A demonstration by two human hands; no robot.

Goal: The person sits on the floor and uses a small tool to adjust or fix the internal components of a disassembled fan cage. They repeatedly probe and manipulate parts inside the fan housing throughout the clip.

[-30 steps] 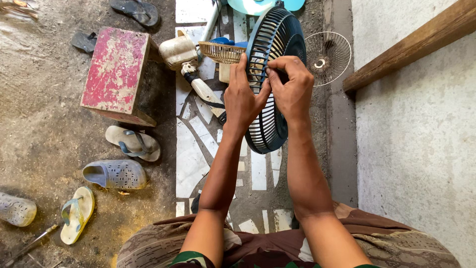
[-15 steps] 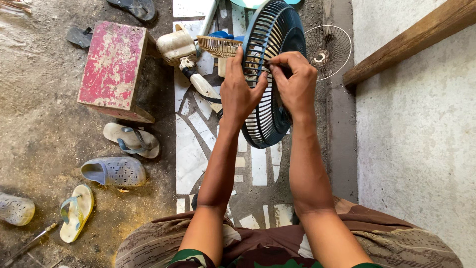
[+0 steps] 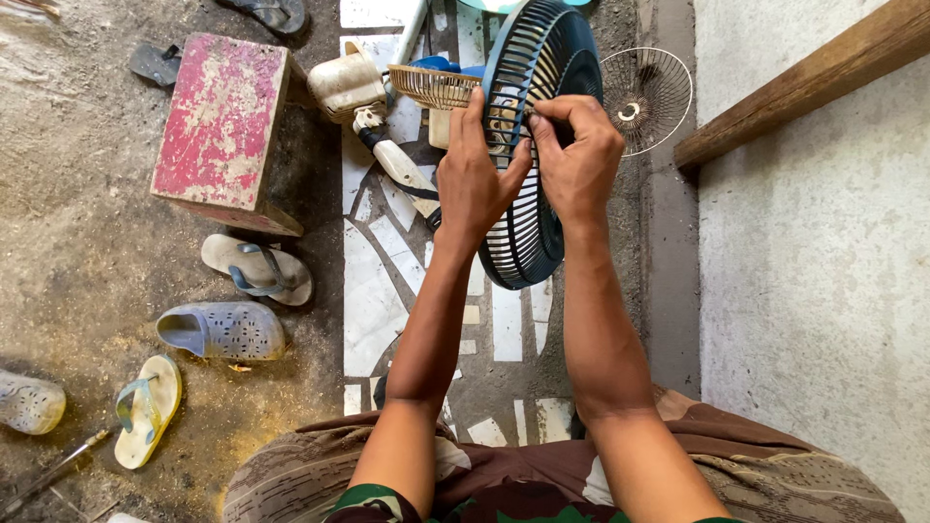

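Note:
I hold a dark blue plastic fan grille [image 3: 528, 228] upright on its edge in front of me. My left hand [image 3: 475, 179] presses flat against its left face, fingers pointing up. My right hand [image 3: 579, 160] grips it from the right, fingertips pinched at the ribs near the hub. Both forearms reach out from my lap. What the right fingertips pinch is hidden by the ribs.
A worn red wooden block [image 3: 223, 131] lies at the upper left. Beige fan parts [image 3: 373, 107] and a tan basket [image 3: 436, 85] lie beyond the grille. A wire fan guard [image 3: 644, 97] rests by the grey wall [image 3: 814, 291]. Several sandals, including a grey clog [image 3: 223, 331], dot the dirt floor.
The grille has tilted and shifted slightly upward in view. Both hands stay on it, the right fingers having worked a little along the ribs.

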